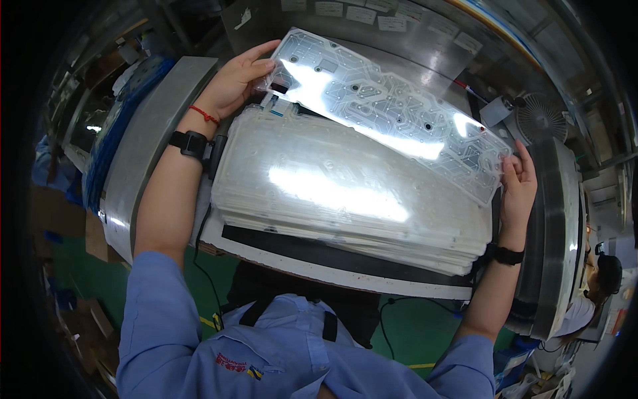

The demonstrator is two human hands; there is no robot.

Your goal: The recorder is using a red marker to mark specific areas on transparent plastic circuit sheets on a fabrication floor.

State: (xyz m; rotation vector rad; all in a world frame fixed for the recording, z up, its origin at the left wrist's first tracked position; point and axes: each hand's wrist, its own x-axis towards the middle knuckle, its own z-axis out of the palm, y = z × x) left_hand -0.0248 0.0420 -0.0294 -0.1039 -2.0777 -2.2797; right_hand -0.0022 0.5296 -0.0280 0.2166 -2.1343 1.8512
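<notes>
Over the rear of a pile of clear sheets (319, 156) on the tabletop (399, 286), two hands spread a circuit-patterned sheet (389, 106).
The left hand (239, 78) pinches its left end, thumb against fingers; the right hand (518, 189) is likewise closed on the right end. Gripping opposite ends probably holds the thin film flat and leaves its patterned face uncovered. The pile lies flat, edges roughly aligned, perhaps for steadiness; whether the held sheet touches it I cannot tell. At lower left, a cardboard box (100, 318) has contents too dim to make out.
</notes>
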